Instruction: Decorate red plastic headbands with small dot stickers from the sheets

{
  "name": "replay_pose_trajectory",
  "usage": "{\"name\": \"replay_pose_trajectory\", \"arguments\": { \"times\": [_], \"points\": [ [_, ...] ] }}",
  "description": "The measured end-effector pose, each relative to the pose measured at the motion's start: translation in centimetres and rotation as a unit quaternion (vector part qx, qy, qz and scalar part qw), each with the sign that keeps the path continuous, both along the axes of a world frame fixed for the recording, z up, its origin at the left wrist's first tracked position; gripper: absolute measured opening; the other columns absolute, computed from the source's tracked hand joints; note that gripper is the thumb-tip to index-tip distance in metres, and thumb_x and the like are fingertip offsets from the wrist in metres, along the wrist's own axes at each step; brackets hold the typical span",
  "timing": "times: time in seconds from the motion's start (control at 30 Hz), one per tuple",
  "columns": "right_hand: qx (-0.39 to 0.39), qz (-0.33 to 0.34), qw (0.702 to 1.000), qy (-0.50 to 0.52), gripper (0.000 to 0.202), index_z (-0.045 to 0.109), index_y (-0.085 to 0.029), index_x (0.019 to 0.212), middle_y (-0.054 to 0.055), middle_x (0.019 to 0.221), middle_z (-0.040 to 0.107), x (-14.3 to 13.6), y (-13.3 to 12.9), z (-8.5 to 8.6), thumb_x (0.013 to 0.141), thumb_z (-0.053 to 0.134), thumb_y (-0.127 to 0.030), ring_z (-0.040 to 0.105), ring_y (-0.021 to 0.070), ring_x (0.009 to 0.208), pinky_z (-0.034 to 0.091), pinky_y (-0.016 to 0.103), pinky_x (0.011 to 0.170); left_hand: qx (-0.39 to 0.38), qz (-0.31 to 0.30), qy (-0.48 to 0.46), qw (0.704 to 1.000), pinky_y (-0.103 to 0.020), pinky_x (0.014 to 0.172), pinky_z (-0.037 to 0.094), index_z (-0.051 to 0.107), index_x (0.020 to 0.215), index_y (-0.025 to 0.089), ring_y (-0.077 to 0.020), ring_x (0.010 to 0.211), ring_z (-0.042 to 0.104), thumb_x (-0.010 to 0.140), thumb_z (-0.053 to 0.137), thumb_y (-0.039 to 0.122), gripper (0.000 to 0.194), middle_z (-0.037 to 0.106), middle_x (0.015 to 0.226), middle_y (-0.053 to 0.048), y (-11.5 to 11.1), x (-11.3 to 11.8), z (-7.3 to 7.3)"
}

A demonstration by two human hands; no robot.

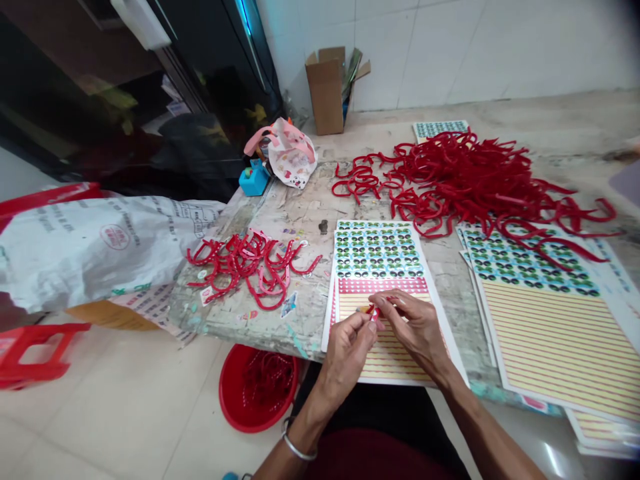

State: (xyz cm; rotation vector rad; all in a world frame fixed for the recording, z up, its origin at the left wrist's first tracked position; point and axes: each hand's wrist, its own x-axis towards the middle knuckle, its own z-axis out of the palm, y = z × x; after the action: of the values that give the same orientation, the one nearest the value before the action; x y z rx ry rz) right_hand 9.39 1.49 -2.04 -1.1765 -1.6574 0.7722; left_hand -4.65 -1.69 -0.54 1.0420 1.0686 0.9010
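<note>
My left hand [349, 347] and my right hand [411, 325] meet above a printed sticker sheet [395, 363] at the table's front edge. Between the fingertips of both is a small red piece with white dots [375, 313], mostly covered by the fingers. The sheet has green and blue pictures at the top, a red dotted band below them and yellow striped rows. To the left lies a loose group of red curved strips [240, 260], some with white dots. A large pile of plain red strips [470, 177] is at the back right.
More printed sheets [555, 340] lie at the right, overhanging the edge. A red basin [230, 393] with red strips is on the floor. Behind are a cardboard box [325, 97], a blue box [253, 181] and a white-pink bag [293, 157]. A white sack [90, 247] is at left.
</note>
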Motion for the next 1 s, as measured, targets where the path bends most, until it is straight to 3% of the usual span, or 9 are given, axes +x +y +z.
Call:
{"name": "replay_pose_trajectory", "arguments": {
  "times": [0.6, 1.0],
  "points": [
    [-0.025, -0.003, 1.000, 0.015, 0.019, 0.064, -0.019, 0.073, 0.005, 0.074, 0.065, 0.0, -0.1, -0.7, 0.086, 0.052, -0.026, 0.060, 0.0161, 0.068, 0.047, 0.026, 0.059, 0.000, 0.009, -0.011, 1.000, -0.023, 0.055, 0.027, 0.064, 0.087, 0.012, -0.0097, 0.058, 0.033, 0.085, 0.050, 0.036, 0.027, 0.037, 0.060, 0.003, -0.4, 0.3, -0.4],
    [-0.050, -0.004, 0.998, 0.046, 0.018, 0.069, -0.020, 0.080, 0.006, 0.079, 0.066, 0.0, -0.2, -1.4, 0.085, 0.053, -0.028, 0.062, 0.0170, 0.071, 0.049, 0.027, 0.062, -0.007, 0.013, -0.008, 1.000, -0.023, 0.054, 0.026, 0.062, 0.082, 0.013, -0.0092, 0.057, 0.032, 0.085, 0.050, 0.034, 0.024, 0.037, 0.059, 0.004, -0.6, 0.4, -0.4]
  ]
}}
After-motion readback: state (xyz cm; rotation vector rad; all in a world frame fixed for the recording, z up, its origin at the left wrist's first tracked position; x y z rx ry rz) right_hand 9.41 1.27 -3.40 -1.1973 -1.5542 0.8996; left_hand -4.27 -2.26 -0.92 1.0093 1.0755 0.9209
